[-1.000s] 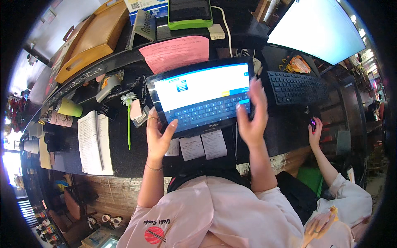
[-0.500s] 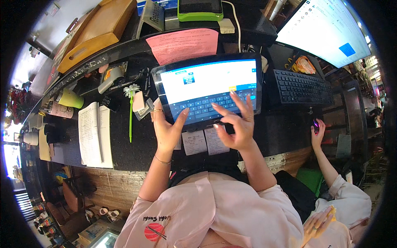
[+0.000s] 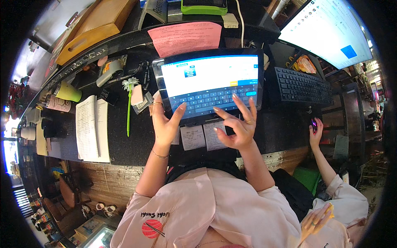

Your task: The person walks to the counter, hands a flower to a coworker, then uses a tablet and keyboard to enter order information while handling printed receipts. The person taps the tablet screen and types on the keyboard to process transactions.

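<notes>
A black touchscreen tablet is propped up before me, with a dark on-screen keyboard across its lower half. My left hand grips the tablet's lower left corner. Its thumb lies over the front near the keys, while the other fingers run along the side edge, partly hidden. Over the right part of the keyboard hovers my right hand, fingers spread and holding nothing. I cannot tell whether a fingertip touches the glass. Beneath the tablet's lower edge lie two printed receipts.
Behind the tablet lies a pink sheet. To the left are a flower-topped green pen, a notebook and a tape dispenser. On the right are a black keyboard, a monitor and another person's hand on a mouse.
My right hand's fingers have shifted slightly over the on-screen keys, the index finger a little lower. The left thumb has moved slightly up and left. The whole view has shifted a little.
</notes>
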The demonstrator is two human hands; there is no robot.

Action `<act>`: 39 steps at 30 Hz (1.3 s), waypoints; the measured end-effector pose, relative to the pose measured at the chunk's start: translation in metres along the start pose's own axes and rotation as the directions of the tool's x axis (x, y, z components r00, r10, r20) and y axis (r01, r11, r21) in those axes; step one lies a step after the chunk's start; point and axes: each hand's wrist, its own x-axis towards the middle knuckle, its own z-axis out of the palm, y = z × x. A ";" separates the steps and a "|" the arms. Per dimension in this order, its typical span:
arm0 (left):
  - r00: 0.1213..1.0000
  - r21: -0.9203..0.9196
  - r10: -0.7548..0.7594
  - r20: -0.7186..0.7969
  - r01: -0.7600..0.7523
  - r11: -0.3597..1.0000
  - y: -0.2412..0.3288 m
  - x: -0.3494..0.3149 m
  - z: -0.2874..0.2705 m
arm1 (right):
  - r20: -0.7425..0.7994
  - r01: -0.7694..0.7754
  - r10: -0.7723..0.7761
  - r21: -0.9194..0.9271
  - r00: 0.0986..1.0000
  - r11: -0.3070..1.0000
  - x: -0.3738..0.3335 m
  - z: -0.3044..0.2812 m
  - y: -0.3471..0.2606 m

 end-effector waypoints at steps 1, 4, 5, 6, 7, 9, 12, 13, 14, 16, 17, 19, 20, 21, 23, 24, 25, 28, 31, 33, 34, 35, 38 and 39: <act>1.000 -0.010 0.001 -0.003 -0.001 1.000 0.001 0.000 0.001 | 0.018 0.004 -0.004 0.025 1.000 1.000 0.002 0.002 -0.004; 1.000 -0.004 0.026 0.005 -0.025 1.000 0.004 0.001 0.001 | 0.097 0.014 -0.020 0.061 0.995 0.998 0.009 0.014 -0.015; 0.999 0.004 0.038 0.008 -0.039 0.999 0.005 0.002 0.001 | 0.098 0.008 -0.013 0.056 0.995 0.998 0.010 0.014 -0.016; 0.999 0.031 0.050 0.008 -0.050 0.998 0.006 0.002 0.001 | 0.098 0.002 -0.007 0.051 0.995 0.999 0.011 0.013 -0.016; 0.998 0.057 0.061 0.007 -0.061 0.996 0.007 0.002 0.002 | 0.100 -0.004 -0.001 0.048 0.995 0.999 0.011 0.013 -0.016; 0.998 0.083 0.066 -0.001 -0.066 0.994 0.007 0.002 0.003 | 0.065 -0.013 0.011 0.040 0.998 0.999 0.011 0.010 -0.013; 1.000 0.039 0.027 -0.016 -0.027 0.999 0.006 0.001 0.005 | -0.028 -0.028 0.029 0.019 0.999 0.999 0.005 0.001 -0.004; 1.000 -0.002 0.002 -0.015 -0.002 1.000 0.005 0.001 0.005 | -0.050 -0.034 0.034 0.007 0.998 0.999 0.004 -0.002 -0.001; 1.000 -0.042 -0.022 -0.013 0.022 0.999 0.004 0.001 0.004 | -0.073 -0.040 0.039 -0.006 0.997 0.999 0.002 -0.004 0.003; 1.000 -0.007 0.029 0.000 -0.029 1.000 0.001 0.003 0.001 | -0.091 -0.051 0.048 -0.023 0.995 0.998 0.000 -0.009 0.010; 0.999 0.011 0.037 0.003 -0.037 0.999 0.000 0.003 -0.001 | -0.095 -0.058 0.054 -0.035 0.994 0.998 -0.001 -0.011 0.013; 0.999 -0.044 0.039 -0.016 -0.040 0.998 0.000 0.001 -0.004 | -0.109 -0.082 0.077 -0.042 0.991 0.996 -0.002 -0.014 0.015; 0.999 -0.073 0.031 -0.025 -0.032 0.997 0.001 0.001 -0.004 | -0.107 -0.083 0.076 -0.064 0.991 0.994 -0.002 -0.015 0.015; 0.993 -0.100 0.091 -0.076 -0.098 0.990 0.001 0.001 -0.004 | -0.104 -0.084 0.074 -0.088 0.992 0.993 -0.002 -0.015 0.015; 0.985 -0.024 0.120 -0.125 -0.124 0.992 0.007 0.000 -0.011 | -0.107 -0.090 0.080 -0.089 0.991 0.992 -0.001 -0.014 0.015; 0.977 -0.030 0.151 -0.153 -0.157 0.987 0.011 -0.002 -0.016 | -0.100 -0.082 0.072 -0.099 0.992 0.992 -0.001 -0.013 0.014; 0.960 0.024 0.196 -0.199 -0.195 0.980 0.013 0.000 -0.016 | -0.092 -0.078 0.068 -0.106 0.993 0.991 0.000 -0.011 0.014; 0.945 0.066 0.202 -0.257 -0.191 0.979 0.022 0.001 -0.032 | -0.063 -0.076 0.069 -0.116 0.996 0.990 0.003 -0.008 0.013; 0.926 0.017 0.188 -0.328 -0.193 0.981 0.025 0.000 -0.044 | -0.045 -0.079 0.074 -0.117 0.996 0.990 0.005 -0.005 0.013; 0.907 0.049 0.227 -0.356 -0.224 0.973 0.025 -0.002 -0.053 | -0.031 -0.090 0.087 -0.122 0.996 0.988 0.008 -0.003 0.011; 0.891 0.061 0.221 -0.397 -0.215 0.975 0.024 -0.002 -0.057 | -0.046 -0.090 0.085 -0.105 0.995 0.990 0.009 -0.005 0.010; 0.884 0.055 0.210 -0.418 -0.207 0.977 0.023 -0.003 -0.062 | -0.057 -0.087 0.082 -0.092 0.995 0.992 0.010 -0.007 0.010; 0.872 0.067 0.198 -0.448 -0.188 0.980 0.021 -0.007 -0.077 | -0.099 -0.094 0.086 -0.080 0.991 0.992 0.013 -0.010 0.010; 0.870 0.093 0.204 -0.448 -0.182 0.979 0.021 -0.009 -0.082 | -0.108 -0.108 0.099 -0.083 0.989 0.991 0.014 -0.010 0.009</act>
